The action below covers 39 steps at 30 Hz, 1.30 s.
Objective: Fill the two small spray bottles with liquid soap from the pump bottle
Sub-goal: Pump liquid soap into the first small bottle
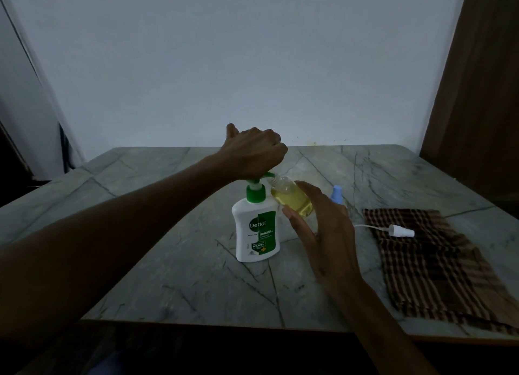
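We see the left hand [252, 152] reaching in from the lower left, fist curled, pressing down on the green pump head of the pump bottle [257, 231] at frame centre; the right hand [323, 228] rises from the lower right, its grip wrapped round a tilted spray bottle [292, 197] of yellow soap, mouth under the spout; a blue-capped bottle [337, 195] stands just behind; a loose sprayer top [400, 230] lies on the checked cloth [427, 268] at right; bare surface [174, 276] spreads left and front.
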Each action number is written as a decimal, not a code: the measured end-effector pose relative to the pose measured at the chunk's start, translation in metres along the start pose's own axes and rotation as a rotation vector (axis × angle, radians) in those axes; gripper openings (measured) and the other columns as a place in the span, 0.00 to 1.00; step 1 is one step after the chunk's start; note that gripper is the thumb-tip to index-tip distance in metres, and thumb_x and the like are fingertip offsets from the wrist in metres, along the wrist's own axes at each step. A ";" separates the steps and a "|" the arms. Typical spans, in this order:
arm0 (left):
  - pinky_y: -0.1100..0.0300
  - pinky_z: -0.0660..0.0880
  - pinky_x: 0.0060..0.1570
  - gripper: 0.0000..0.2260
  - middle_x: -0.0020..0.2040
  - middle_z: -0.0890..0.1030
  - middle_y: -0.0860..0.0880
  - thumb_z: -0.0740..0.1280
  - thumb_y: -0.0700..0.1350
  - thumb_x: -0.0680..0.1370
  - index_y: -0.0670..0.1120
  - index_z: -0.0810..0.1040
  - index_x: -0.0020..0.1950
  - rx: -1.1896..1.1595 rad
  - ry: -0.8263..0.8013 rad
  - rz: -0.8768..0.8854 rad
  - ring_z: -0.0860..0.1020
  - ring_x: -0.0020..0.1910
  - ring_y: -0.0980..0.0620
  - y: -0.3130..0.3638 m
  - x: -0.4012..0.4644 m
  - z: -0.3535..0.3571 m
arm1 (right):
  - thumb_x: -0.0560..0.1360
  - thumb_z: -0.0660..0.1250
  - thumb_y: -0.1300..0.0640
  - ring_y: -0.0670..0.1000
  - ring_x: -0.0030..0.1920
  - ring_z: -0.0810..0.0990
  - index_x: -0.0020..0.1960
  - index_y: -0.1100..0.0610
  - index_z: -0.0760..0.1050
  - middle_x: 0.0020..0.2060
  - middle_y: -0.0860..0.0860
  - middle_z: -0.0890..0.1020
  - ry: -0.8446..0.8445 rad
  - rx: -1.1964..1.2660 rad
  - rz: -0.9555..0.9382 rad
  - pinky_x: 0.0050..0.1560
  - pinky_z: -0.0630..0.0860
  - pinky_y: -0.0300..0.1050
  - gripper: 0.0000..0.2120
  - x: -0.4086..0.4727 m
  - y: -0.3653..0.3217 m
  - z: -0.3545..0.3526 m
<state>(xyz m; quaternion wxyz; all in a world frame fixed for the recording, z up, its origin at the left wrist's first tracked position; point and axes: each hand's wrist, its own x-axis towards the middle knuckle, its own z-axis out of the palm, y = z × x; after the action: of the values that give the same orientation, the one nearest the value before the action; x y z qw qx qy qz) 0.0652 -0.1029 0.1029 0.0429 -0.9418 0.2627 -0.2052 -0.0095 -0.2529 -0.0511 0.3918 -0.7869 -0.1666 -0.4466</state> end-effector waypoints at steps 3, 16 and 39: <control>0.49 0.63 0.47 0.14 0.41 0.69 0.46 0.48 0.45 0.81 0.42 0.68 0.42 0.030 0.035 0.016 0.69 0.39 0.48 -0.002 0.002 -0.003 | 0.80 0.64 0.42 0.35 0.62 0.70 0.70 0.53 0.73 0.61 0.49 0.82 -0.016 -0.012 0.028 0.75 0.55 0.33 0.23 0.001 -0.001 -0.001; 0.48 0.60 0.49 0.13 0.39 0.68 0.47 0.43 0.49 0.75 0.45 0.64 0.40 0.028 -0.025 0.023 0.68 0.38 0.48 -0.002 0.002 0.000 | 0.80 0.67 0.45 0.44 0.62 0.77 0.69 0.56 0.75 0.60 0.49 0.83 -0.042 -0.006 0.048 0.80 0.55 0.44 0.22 0.001 -0.002 -0.002; 0.48 0.61 0.49 0.14 0.40 0.69 0.48 0.44 0.47 0.78 0.44 0.67 0.42 -0.026 -0.011 -0.007 0.70 0.40 0.48 0.001 0.003 0.005 | 0.80 0.69 0.48 0.44 0.61 0.77 0.69 0.56 0.75 0.60 0.50 0.82 -0.051 0.008 0.044 0.72 0.59 0.32 0.21 0.002 -0.003 -0.002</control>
<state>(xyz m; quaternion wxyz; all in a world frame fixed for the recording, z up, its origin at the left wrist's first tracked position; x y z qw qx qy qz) 0.0688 -0.1049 0.0996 0.0316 -0.9443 0.2619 -0.1966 -0.0118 -0.2527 -0.0473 0.4002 -0.8000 -0.1611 -0.4170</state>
